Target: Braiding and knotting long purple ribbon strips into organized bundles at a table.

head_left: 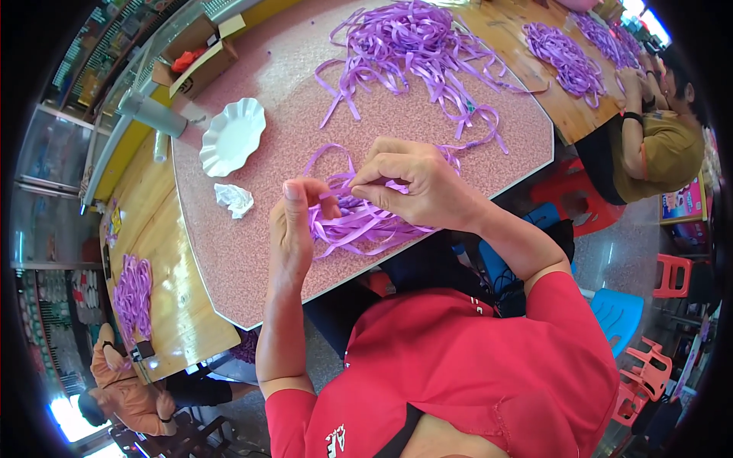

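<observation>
A loose pile of purple ribbons (374, 226) lies at the table's near edge, just under my two hands. My left hand (296, 221) is closed, thumb up and fingers curled, on a purple ribbon. To its right, my right hand (412, 179) pinches thumb against fingers, and purple shows between them. The exact spot at the right fingertips is too small to make out. A larger heap of purple ribbons (412, 38) sits at the far side of the pink speckled table (252, 252).
A white scalloped plate (234, 137), crumpled tissue (234, 200), grey tumbler (153, 113) and open carton (202, 65) are at the left. Co-workers sit at the right (657, 145) and lower left (130, 382) beside more ribbon heaps (134, 298). Red stools (576, 195) stand at the right.
</observation>
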The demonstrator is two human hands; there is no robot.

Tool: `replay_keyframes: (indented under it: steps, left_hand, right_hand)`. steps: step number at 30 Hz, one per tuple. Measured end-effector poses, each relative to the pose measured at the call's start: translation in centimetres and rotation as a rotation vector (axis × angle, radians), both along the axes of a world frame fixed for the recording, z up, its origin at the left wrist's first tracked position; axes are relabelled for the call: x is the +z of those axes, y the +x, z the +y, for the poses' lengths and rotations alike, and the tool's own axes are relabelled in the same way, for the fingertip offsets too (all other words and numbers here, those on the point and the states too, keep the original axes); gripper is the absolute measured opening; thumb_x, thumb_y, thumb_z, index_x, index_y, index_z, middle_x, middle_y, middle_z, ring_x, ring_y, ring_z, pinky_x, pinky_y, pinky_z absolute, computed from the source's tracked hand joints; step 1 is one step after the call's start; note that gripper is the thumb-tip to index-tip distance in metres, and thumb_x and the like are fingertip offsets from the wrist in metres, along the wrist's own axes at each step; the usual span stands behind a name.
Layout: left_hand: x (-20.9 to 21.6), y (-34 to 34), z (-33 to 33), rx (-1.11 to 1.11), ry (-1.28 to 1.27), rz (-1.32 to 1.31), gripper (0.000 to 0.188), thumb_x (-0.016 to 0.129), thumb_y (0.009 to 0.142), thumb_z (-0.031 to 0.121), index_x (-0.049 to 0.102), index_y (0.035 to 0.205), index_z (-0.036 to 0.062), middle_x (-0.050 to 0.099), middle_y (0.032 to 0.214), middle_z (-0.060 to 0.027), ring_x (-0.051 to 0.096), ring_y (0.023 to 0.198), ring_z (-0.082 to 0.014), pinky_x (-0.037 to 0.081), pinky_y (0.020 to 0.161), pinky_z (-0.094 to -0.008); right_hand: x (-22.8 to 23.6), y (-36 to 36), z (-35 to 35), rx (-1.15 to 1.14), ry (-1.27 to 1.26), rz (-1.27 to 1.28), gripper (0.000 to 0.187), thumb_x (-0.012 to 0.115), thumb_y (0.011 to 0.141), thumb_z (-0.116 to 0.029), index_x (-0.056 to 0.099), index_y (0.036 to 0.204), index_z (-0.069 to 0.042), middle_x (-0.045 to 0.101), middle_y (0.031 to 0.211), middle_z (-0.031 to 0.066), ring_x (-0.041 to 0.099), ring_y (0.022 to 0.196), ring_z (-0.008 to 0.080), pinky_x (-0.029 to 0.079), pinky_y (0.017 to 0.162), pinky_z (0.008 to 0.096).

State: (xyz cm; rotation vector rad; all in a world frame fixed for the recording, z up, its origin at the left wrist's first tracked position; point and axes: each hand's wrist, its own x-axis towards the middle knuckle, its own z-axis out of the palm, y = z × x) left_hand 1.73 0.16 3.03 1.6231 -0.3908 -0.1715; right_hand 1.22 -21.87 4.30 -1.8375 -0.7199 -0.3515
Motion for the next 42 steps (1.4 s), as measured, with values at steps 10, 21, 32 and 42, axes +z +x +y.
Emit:
replay_keyframes:
  steps: [10, 21, 32, 42]
  left_hand:
    - [-0.6, -0.1, -1.6, -0.11, 0.057, 0.082, 0.051, 0.045, 0.106, 0.044, 0.061, 0.083, 0.0018, 0.055, 0.072, 0.0, 0.048, 0.07, -0.0084, 0.038, 0.064, -0.0258]
    - [-0.5, -0.7, -1.5, -0.068, -0.134, 0.141, 0.015, 0.057, 0.103, 0.019, 0.058, 0.102, 0.0039, 0.061, 0.099, -0.0024, 0.056, 0.095, -0.0098, 0.045, 0.089, -0.025]
    - [-1.1, -1.1, -1.7, -0.023, -0.523, 0.258, 0.011, 0.071, 0.089, 0.0, 0.062, 0.094, 0.0053, 0.067, 0.107, -0.01, 0.063, 0.098, -0.0158, 0.049, 0.092, -0.0304]
    - [-2.1, -0.1, -2.6, 0.236, 0.357, -0.863, 0.019, 0.072, 0.081, -0.004, 0.061, 0.092, 0.0061, 0.067, 0.106, -0.0122, 0.062, 0.099, -0.0278, 0.047, 0.088, -0.0404]
  right_hand:
    - [-0.5, 0.2, -0.4, -0.029, -0.097, -0.146, 0.014, 0.075, 0.081, 0.0, 0.072, 0.095, -0.002, 0.063, 0.083, 0.0092, 0.065, 0.074, 0.022, 0.051, 0.062, 0.0325]
    - [0.1, 0.0, -1.4, 0.065, 0.075, 0.375, 0.017, 0.07, 0.09, -0.003, 0.071, 0.107, -0.001, 0.063, 0.088, -0.0017, 0.058, 0.079, 0.0047, 0.047, 0.065, 0.025]
    - [-1.8, 1.5, -1.3, 0.085, 0.476, 0.803, 0.014, 0.071, 0.093, -0.013, 0.07, 0.102, -0.002, 0.063, 0.078, -0.0029, 0.05, 0.062, -0.0003, 0.036, 0.05, 0.0168]
    - [-3.2, 0.4, 0.6, 0.082, 0.506, 0.822, 0.017, 0.072, 0.094, -0.021, 0.073, 0.095, -0.005, 0.059, 0.069, -0.006, 0.042, 0.054, -0.0009, 0.029, 0.045, 0.0186]
